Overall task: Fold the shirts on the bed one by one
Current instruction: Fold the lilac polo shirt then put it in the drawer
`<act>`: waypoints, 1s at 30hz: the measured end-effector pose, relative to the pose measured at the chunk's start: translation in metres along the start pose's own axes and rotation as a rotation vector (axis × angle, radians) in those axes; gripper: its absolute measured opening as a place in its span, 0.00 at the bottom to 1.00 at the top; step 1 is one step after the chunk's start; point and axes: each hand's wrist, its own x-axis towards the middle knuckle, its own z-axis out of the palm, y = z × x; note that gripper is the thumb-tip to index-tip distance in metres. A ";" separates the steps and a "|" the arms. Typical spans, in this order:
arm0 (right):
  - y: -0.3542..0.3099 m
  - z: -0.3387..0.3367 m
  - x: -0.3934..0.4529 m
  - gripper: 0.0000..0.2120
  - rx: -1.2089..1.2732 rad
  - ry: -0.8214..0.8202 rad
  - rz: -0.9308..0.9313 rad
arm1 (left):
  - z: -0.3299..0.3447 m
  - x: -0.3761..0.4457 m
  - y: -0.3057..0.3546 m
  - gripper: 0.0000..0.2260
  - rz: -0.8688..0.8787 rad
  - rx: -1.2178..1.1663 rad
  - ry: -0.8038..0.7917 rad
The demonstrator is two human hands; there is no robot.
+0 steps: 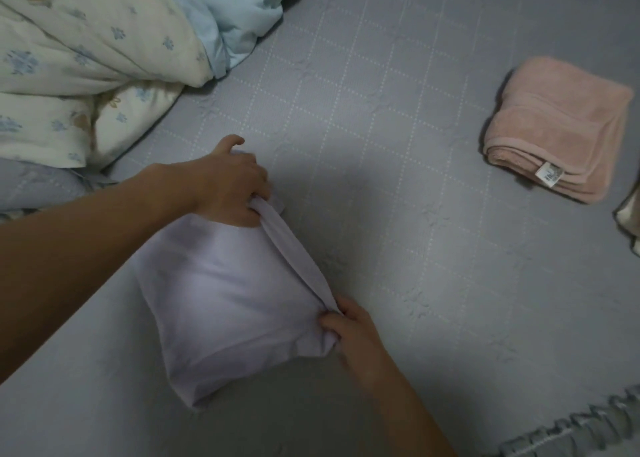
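The bed (398,145) lies open to your right; a heaped quilt (86,51) crowds the far left and a folded pink towel (561,127) sits well apart. The pale shirt (228,300), near the bed's front edge, looks mid-fold. Your left hand (232,186) and right hand (356,332) each pinch its raised edge with curled fingers; next, probably carry it over evenly.

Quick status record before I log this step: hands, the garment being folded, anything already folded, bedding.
left hand: grips far end of the folded edge
right hand: pinches near end of same edge
white shirt: partly folded, on the grey bedsheet
pink folded item: folded, apart, at right
floral duvet: bunched at upper left
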 end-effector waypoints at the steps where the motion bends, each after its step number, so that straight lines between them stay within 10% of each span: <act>1: 0.002 -0.004 0.002 0.06 0.103 -0.008 0.083 | 0.000 0.004 0.000 0.15 -0.011 0.003 -0.008; 10: -0.008 -0.024 0.008 0.08 -0.679 0.101 0.044 | 0.016 0.025 -0.003 0.22 -0.072 -0.048 -0.024; 14: -0.012 -0.019 0.009 0.09 -0.687 0.064 -0.091 | 0.016 0.029 -0.004 0.14 0.010 -0.146 0.015; 20: 0.004 -0.036 0.009 0.09 -0.612 0.051 0.014 | 0.014 0.034 -0.028 0.28 -0.288 -0.024 -0.035; 30: 0.013 -0.061 0.007 0.12 -0.414 -0.044 0.223 | 0.083 0.004 0.007 0.24 -0.765 -0.573 0.582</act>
